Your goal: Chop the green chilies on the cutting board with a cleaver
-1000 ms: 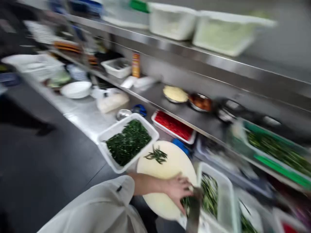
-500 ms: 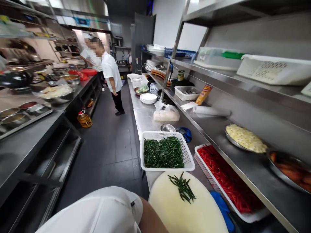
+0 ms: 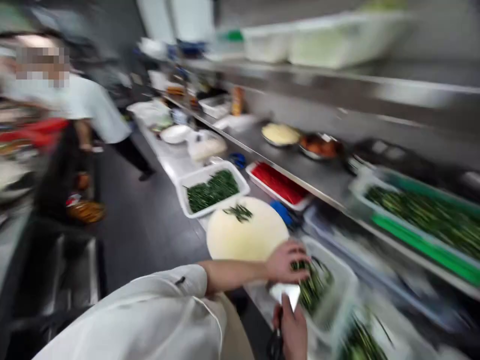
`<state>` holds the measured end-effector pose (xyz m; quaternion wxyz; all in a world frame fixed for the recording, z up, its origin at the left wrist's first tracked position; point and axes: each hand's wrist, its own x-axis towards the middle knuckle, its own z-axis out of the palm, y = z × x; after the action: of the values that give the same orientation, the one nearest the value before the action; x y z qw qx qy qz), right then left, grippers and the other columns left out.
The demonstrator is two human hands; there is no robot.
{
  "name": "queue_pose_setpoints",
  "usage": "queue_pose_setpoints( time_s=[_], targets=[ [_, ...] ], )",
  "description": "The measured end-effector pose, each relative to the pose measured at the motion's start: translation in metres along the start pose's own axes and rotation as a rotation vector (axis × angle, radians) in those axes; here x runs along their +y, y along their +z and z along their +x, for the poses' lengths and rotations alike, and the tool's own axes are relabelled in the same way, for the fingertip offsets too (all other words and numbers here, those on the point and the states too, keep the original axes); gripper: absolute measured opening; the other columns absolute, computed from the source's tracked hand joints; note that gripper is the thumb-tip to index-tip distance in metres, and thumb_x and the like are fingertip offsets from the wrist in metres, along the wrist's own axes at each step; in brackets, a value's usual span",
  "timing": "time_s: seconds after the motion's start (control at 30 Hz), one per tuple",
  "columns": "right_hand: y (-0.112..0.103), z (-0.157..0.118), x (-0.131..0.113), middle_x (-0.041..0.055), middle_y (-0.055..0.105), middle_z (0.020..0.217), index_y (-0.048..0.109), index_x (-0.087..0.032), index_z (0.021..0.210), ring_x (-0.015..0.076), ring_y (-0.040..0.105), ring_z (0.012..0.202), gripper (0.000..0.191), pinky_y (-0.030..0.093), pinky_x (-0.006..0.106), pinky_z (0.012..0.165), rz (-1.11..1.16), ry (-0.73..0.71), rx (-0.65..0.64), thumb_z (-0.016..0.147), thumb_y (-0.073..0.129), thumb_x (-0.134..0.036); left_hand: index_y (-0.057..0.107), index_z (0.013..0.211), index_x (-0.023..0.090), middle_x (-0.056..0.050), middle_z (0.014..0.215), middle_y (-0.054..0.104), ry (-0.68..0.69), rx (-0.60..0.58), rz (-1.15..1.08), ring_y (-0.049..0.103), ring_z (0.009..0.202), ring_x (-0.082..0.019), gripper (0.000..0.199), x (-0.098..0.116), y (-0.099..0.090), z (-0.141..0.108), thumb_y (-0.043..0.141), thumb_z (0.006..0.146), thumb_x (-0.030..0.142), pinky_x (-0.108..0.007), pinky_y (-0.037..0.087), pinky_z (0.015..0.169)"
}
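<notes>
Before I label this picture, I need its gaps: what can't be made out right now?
In the head view:
Green stalks: partly covered by the left hand.
Black handle: partly hidden by the right hand.
Right forearm: cut off by the bottom edge.
Upper tubs: contents lost to blur.

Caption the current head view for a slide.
Left hand at green stalks in a pale bin, right hand gripping a knife, near a round board.
</notes>
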<state>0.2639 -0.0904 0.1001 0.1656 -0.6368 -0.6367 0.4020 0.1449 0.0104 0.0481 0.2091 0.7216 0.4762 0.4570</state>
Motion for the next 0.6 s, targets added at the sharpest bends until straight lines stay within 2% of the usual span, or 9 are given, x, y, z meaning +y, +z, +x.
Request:
queue_pose_setpoints(
  time_s=[0.03, 0.07, 0.17, 0.23, 0.3, 0.37, 0.43, 0.53, 0.6],
  targets=[
    [-0.017, -0.012, 0.017, 0.0060, 0.065, 0.061, 0.061, -0.023, 0.067, 0.0233, 0.064, 0.056, 0.059, 0.055, 0.036, 0.057, 0.118, 0.124, -0.002, 0.101, 0.046, -0.069, 0.074, 0.128, 0.026, -0.016, 0.143, 0.063, 0.030, -0.026, -0.019, 0.054, 0.141, -0.032, 0.049, 0.014, 0.019, 0.015, 0.068, 0.092, 0.059, -0.054, 0.041, 0.125],
    [-0.035, -0.019, 0.031, 0.0047, 0.060, 0.055, 0.055, -0.025, 0.062, 0.0219, 0.060, 0.049, 0.060, 0.051, 0.035, 0.054, 0.238, 0.205, 0.025, 0.101, 0.042, -0.069, 0.071, 0.131, 0.024, -0.015, 0.148, 0.058, 0.055, -0.053, -0.041, 0.048, 0.146, -0.033, 0.049, 0.025, 0.039, 0.026, 0.067, 0.094, 0.057, -0.056, 0.036, 0.128],
    [-0.089, -0.015, 0.068, 0.0033, 0.058, 0.050, 0.054, -0.025, 0.060, 0.0195, 0.054, 0.044, 0.053, 0.043, 0.033, 0.052, 0.240, 0.328, 0.137, 0.097, 0.044, -0.063, 0.068, 0.133, 0.021, -0.016, 0.150, 0.055, 0.087, -0.099, -0.117, 0.045, 0.147, -0.033, 0.045, 0.042, 0.093, 0.035, 0.064, 0.097, 0.048, -0.055, 0.034, 0.129],
    [-0.115, -0.008, 0.090, 0.0043, 0.059, 0.050, 0.055, -0.025, 0.060, 0.0207, 0.055, 0.045, 0.051, 0.042, 0.033, 0.053, 0.159, 0.385, 0.161, 0.095, 0.045, -0.060, 0.070, 0.128, 0.019, -0.017, 0.142, 0.061, 0.058, -0.144, -0.097, 0.051, 0.143, -0.032, 0.039, 0.038, 0.113, 0.021, 0.064, 0.097, 0.041, -0.054, 0.037, 0.127],
    [-0.127, -0.005, 0.111, 0.0059, 0.060, 0.051, 0.057, -0.026, 0.061, 0.0230, 0.058, 0.048, 0.050, 0.043, 0.034, 0.055, 0.113, 0.415, 0.169, 0.095, 0.046, -0.061, 0.072, 0.121, 0.018, -0.016, 0.135, 0.066, 0.030, -0.215, -0.039, 0.053, 0.142, -0.031, 0.032, 0.023, 0.116, 0.003, 0.064, 0.096, 0.036, -0.053, 0.036, 0.127],
    [-0.125, -0.004, 0.129, 0.0070, 0.062, 0.052, 0.058, -0.026, 0.061, 0.0246, 0.061, 0.051, 0.051, 0.044, 0.034, 0.056, 0.084, 0.414, 0.172, 0.095, 0.045, -0.062, 0.073, 0.117, 0.018, -0.015, 0.134, 0.067, 0.038, -0.290, 0.012, 0.051, 0.145, -0.028, 0.027, 0.001, 0.098, -0.013, 0.061, 0.097, 0.033, -0.049, 0.033, 0.129],
    [-0.113, -0.005, 0.139, 0.0075, 0.062, 0.052, 0.057, -0.026, 0.061, 0.0248, 0.062, 0.052, 0.053, 0.045, 0.034, 0.057, 0.066, 0.399, 0.156, 0.096, 0.043, -0.063, 0.074, 0.114, 0.019, -0.013, 0.136, 0.067, 0.045, -0.343, 0.083, 0.049, 0.147, -0.025, 0.025, -0.023, 0.060, -0.023, 0.059, 0.099, 0.031, -0.045, 0.030, 0.131],
    [-0.086, -0.003, 0.133, 0.0062, 0.060, 0.050, 0.055, -0.026, 0.061, 0.0230, 0.061, 0.051, 0.055, 0.045, 0.033, 0.057, 0.080, 0.348, 0.103, 0.097, 0.039, -0.065, 0.073, 0.117, 0.019, -0.012, 0.140, 0.066, -0.118, -0.289, 0.343, 0.045, 0.149, -0.026, 0.027, -0.060, -0.026, -0.021, 0.056, 0.101, 0.033, -0.052, 0.015, 0.134],
    [-0.064, 0.002, 0.116, 0.0049, 0.060, 0.051, 0.054, -0.026, 0.064, 0.0217, 0.060, 0.049, 0.054, 0.045, 0.033, 0.056, 0.134, 0.285, 0.040, 0.097, 0.039, -0.066, 0.068, 0.131, 0.019, -0.012, 0.151, 0.059, -0.346, -0.110, 0.581, 0.037, 0.153, -0.032, 0.037, -0.085, -0.085, -0.013, 0.057, 0.103, 0.040, -0.063, 0.005, 0.132]
  ],
)
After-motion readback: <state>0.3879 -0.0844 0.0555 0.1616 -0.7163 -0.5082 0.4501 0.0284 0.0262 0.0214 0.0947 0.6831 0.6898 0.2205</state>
